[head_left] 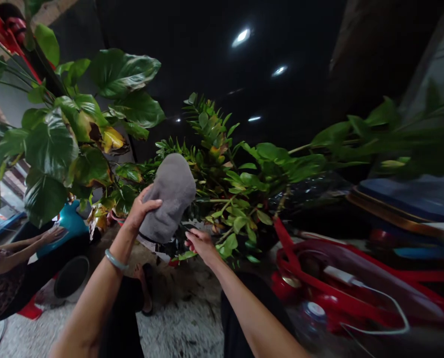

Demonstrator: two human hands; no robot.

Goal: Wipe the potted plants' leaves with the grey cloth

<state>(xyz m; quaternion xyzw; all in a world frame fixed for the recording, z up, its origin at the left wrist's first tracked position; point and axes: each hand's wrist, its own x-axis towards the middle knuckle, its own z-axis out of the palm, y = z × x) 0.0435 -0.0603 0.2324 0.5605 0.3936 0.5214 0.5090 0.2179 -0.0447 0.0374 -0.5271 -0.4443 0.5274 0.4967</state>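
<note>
A grey, soft-looking item with a rounded top point(171, 196) is upright in front of the plants. My left hand point(142, 211), with a pale bangle on its wrist, grips its left edge, thumb across the front. Just right of its lower end, my right hand point(200, 244) is closed, fingers pinched at a thin dark thing whose shape I cannot make out. Green leafy plants point(240, 221) stand behind and beside both hands. Large broad leaves point(52, 144), some yellowed, hang at the left.
A red plastic chair point(307, 278) holds a white device with a cable at right. A bottle point(314, 314) stands nearby. At left sits another person point(5, 288), hands on a turquoise object point(70, 223), beside a dark round container point(71, 276).
</note>
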